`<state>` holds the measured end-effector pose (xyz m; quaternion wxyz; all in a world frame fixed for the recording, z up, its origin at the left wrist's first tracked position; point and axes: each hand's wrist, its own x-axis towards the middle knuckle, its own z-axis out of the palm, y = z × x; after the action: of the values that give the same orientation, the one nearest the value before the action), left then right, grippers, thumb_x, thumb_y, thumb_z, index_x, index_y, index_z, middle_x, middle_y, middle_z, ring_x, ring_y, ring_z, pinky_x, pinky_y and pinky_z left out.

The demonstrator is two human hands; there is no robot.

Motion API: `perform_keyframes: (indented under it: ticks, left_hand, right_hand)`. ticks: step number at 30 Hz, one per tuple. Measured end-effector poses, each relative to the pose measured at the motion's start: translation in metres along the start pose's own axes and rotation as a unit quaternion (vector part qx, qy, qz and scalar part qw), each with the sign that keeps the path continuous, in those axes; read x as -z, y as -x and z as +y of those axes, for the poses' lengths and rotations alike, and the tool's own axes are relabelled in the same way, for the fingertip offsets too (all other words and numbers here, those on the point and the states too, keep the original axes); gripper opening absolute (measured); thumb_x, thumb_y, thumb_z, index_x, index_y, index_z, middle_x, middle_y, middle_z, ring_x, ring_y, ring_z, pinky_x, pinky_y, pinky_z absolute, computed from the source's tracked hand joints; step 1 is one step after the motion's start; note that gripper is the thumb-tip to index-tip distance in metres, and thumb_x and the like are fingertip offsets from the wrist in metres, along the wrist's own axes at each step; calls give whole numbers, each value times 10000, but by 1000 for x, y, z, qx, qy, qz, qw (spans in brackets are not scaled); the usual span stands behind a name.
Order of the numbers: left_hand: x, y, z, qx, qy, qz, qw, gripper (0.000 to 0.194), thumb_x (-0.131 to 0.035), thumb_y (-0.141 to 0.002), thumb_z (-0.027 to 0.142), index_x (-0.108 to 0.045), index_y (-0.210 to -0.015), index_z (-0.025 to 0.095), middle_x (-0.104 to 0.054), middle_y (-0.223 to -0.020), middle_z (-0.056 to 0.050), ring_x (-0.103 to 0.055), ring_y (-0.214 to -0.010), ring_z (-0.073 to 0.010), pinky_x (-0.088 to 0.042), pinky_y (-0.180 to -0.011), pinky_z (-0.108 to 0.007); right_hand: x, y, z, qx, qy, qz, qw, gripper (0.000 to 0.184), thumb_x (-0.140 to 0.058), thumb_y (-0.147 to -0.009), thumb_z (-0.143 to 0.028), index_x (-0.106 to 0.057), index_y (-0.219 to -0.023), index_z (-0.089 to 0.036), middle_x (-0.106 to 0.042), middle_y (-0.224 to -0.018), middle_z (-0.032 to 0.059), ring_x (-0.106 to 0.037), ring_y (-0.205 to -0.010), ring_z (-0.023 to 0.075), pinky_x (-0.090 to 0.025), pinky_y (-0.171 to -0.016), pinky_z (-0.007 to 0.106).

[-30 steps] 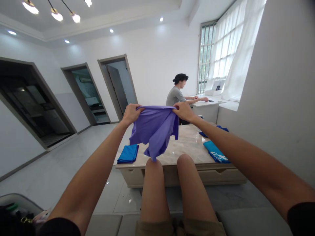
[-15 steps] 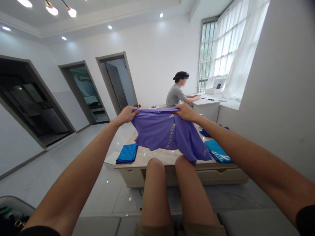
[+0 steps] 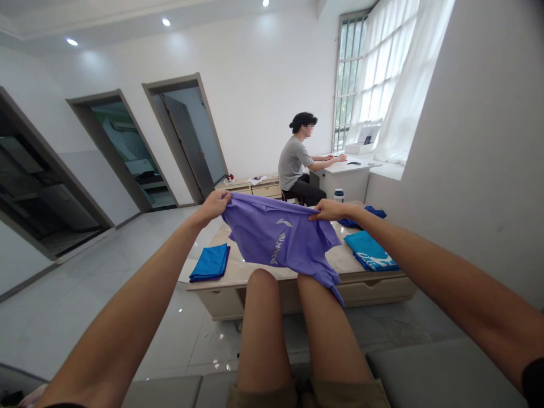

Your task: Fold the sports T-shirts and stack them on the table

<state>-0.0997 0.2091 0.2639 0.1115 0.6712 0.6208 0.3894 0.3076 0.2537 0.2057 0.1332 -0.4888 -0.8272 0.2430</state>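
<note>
A purple T-shirt (image 3: 263, 226) with pale printed lettering hangs stretched between my two hands, above the low table (image 3: 238, 272). My left hand (image 3: 216, 205) is closed on its upper left corner. Further right, my right hand (image 3: 329, 210) pinches the upper edge, a bit lower than the left. The shirt's lower right part droops over my right knee (image 3: 317, 286). Left of the shirt lies a folded blue cloth (image 3: 209, 262), with a purple layer under it. On the right, near my right forearm, rests a folded turquoise garment (image 3: 368, 249) with a white print.
Behind the turquoise garment lies a dark blue cloth (image 3: 374, 212), and a bottle (image 3: 339, 195) stands nearby. A person in a grey shirt (image 3: 293, 161) sits at a white desk (image 3: 351, 175) by the window. The low table has drawers (image 3: 374, 292) facing my legs.
The shirt's upper edge, level before, now slopes down to the right, and its print shows more fully. My right hand is lower. The view has shifted slightly right and down.
</note>
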Motion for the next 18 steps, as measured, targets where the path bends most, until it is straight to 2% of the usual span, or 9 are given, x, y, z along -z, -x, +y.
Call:
perform_keyframes:
  ticks: [5, 8, 10, 12, 14, 16, 18]
  left_hand:
    - [-23, 4, -37, 57, 22, 5, 998, 310, -629, -891, 490, -688, -793, 202, -683, -790, -27, -587, -805, -211, -434, -744, -295]
    - [-36, 2, -62, 69, 59, -46, 995, 376, -665, -854, 570, -678, -773, 203, -676, -763, -24, -581, -790, -207, -435, -732, -289]
    - [-45, -1, -77, 81, 93, -76, 989, 406, -696, -823, 610, -689, -802, 205, -686, -765, -25, -591, -782, -211, -451, -730, -294]
    - [-52, -3, -89, 92, 119, -84, 985, 427, -708, -814, 631, -695, -841, 205, -696, -781, -26, -599, -781, -214, -467, -733, -301]
    - [-58, -4, -98, 93, 122, -71, 986, 436, -695, -832, 638, -694, -856, 203, -685, -778, -22, -588, -770, -209, -469, -723, -301]
    - [-61, -6, -102, 85, 110, -51, 989, 431, -662, -866, 627, -695, -854, 198, -663, -761, -16, -565, -754, -198, -457, -706, -294]
    - [-58, -7, -101, 72, 90, -25, 993, 401, -634, -895, 588, -703, -853, 195, -660, -759, -15, -560, -755, -195, -454, -707, -289]
  right_hand:
    - [-13, -14, 15, 14, -145, 102, 984, 678, -720, -798, -865, -735, -734, -190, -690, -690, 41, -641, -707, 223, -537, -699, 329]
    - [-9, -28, 13, -8, -227, 113, 967, 642, -712, -837, -835, -749, -826, -194, -750, -793, 80, -666, -741, 235, -546, -706, 331]
    - [-5, -38, 12, -17, -244, 124, 962, 579, -691, -891, -776, -763, -886, -202, -775, -845, 97, -684, -783, 258, -549, -715, 339]
    - [-1, -49, 13, 6, -197, 160, 967, 519, -657, -942, -708, -757, -886, -203, -779, -864, 87, -683, -822, 266, -536, -744, 336]
    - [3, -59, 15, 42, -105, 199, 973, 465, -607, -994, -619, -742, -856, -196, -771, -872, 73, -675, -851, 262, -514, -789, 332]
    - [7, -66, 17, 62, -19, 212, 975, 405, -563, -1033, -505, -742, -853, -190, -769, -888, 77, -678, -881, 265, -500, -842, 342]
    - [11, -68, 18, 62, 34, 220, 973, 296, -600, -1024, -397, -766, -897, -186, -777, -913, 100, -693, -926, 285, -498, -891, 364]
